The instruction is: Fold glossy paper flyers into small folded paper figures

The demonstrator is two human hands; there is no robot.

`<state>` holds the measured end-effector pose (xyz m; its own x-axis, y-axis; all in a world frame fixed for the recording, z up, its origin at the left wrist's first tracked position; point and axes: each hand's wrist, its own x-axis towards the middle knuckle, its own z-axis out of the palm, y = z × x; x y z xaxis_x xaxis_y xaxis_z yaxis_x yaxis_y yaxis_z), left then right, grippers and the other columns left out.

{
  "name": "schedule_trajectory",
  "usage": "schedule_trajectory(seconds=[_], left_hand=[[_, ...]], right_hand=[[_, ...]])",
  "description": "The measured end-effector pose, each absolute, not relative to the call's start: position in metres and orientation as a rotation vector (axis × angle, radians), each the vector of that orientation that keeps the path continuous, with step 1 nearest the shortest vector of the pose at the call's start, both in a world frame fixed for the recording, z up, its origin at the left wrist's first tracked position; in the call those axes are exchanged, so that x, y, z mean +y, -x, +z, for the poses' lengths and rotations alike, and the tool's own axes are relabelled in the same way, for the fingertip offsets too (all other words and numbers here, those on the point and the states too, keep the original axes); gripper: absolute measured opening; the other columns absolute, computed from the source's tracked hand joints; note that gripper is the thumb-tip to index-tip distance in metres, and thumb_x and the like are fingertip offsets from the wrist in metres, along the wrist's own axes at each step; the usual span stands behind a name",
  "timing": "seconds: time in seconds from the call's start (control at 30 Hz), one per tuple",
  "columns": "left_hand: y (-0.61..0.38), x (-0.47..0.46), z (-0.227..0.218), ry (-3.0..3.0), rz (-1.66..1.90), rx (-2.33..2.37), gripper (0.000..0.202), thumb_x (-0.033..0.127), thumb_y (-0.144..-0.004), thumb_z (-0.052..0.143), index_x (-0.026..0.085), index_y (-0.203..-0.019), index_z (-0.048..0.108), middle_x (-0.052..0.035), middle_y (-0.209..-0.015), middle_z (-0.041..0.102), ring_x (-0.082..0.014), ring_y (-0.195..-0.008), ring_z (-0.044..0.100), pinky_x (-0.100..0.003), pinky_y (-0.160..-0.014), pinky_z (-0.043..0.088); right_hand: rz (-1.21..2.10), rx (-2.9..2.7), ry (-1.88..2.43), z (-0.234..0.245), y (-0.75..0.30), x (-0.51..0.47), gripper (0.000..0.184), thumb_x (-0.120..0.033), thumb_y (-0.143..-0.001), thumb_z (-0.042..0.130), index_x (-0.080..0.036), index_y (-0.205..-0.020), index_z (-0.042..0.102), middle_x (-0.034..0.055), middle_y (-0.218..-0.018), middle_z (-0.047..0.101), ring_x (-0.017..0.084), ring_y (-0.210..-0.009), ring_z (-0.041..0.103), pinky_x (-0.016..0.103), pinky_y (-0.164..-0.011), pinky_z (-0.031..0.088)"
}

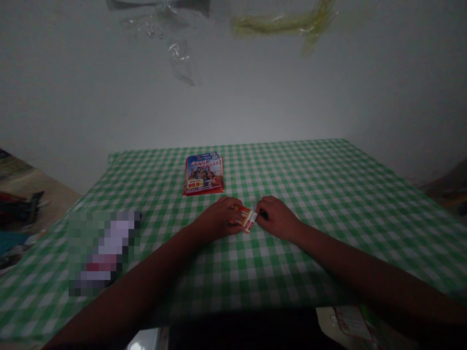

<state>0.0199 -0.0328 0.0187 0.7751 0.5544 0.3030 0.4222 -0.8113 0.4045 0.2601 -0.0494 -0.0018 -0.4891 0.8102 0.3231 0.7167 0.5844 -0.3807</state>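
Note:
A small folded piece of red, yellow and white printed paper [246, 219] lies on the green checked tablecloth [328, 204] between my two hands. My left hand [219, 217] covers its left part with the fingers curled down onto it. My right hand [275, 216] pinches its right edge with closed fingers. Both forearms reach in from the bottom of the view. A stack of colourful flyers [203, 173] with a yellow price tag lies just beyond my left hand.
A blurred-out object [104, 252] sits on the cloth at the left. The white wall [233, 107] stands right behind the table, with clear plastic and a yellowish strip [280, 22] stuck high on it. Clutter shows at the left edge and below the table's front.

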Motion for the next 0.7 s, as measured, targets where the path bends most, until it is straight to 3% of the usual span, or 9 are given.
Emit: schedule_trajectory(seconds=[0.1,0.27,0.47,0.7], left_hand=[[-0.020,-0.033,0.019,-2.665,0.575,0.768,0.019,0.032,-0.079,0.078,0.024,-0.096,0.074,-0.0072,-0.119,0.062,-0.0236,-0.109,0.057,-0.038,-0.097,0.044],[-0.019,-0.032,0.018,-2.675,0.571,0.764,0.018,0.032,-0.080,0.078,0.024,-0.095,0.074,-0.0064,-0.120,0.062,-0.0230,-0.109,0.057,-0.038,-0.097,0.044],[-0.020,-0.032,0.019,-2.667,0.584,0.750,0.017,0.032,-0.080,0.077,0.025,-0.096,0.075,-0.0063,-0.119,0.062,-0.0224,-0.109,0.057,-0.037,-0.097,0.044],[-0.019,-0.032,0.018,-2.685,0.562,0.762,0.019,0.030,-0.078,0.079,0.025,-0.096,0.075,-0.0067,-0.119,0.062,-0.0232,-0.110,0.057,-0.039,-0.098,0.044]], right_hand=[[0.257,-2.338,1.280,0.000,-0.259,-0.051,0.007,-0.023,-0.083,0.057,-0.018,-0.078,0.056,0.0033,-0.077,0.054,0.020,-0.078,0.050,0.034,-0.075,0.039],[0.443,-2.365,1.126,0.012,-0.275,-0.043,0.010,-0.013,-0.084,0.050,-0.018,-0.087,0.059,0.0023,-0.080,0.058,0.017,-0.078,0.054,0.030,-0.074,0.043],[0.562,-2.418,0.822,0.017,-0.287,-0.038,0.020,-0.018,-0.094,0.050,-0.020,-0.102,0.068,0.0049,-0.092,0.060,0.017,-0.086,0.057,0.031,-0.077,0.046],[0.367,-2.724,0.896,0.030,-0.291,-0.041,0.029,-0.021,-0.098,0.049,-0.022,-0.116,0.072,0.0054,-0.085,0.060,0.017,-0.080,0.055,0.029,-0.073,0.042]])
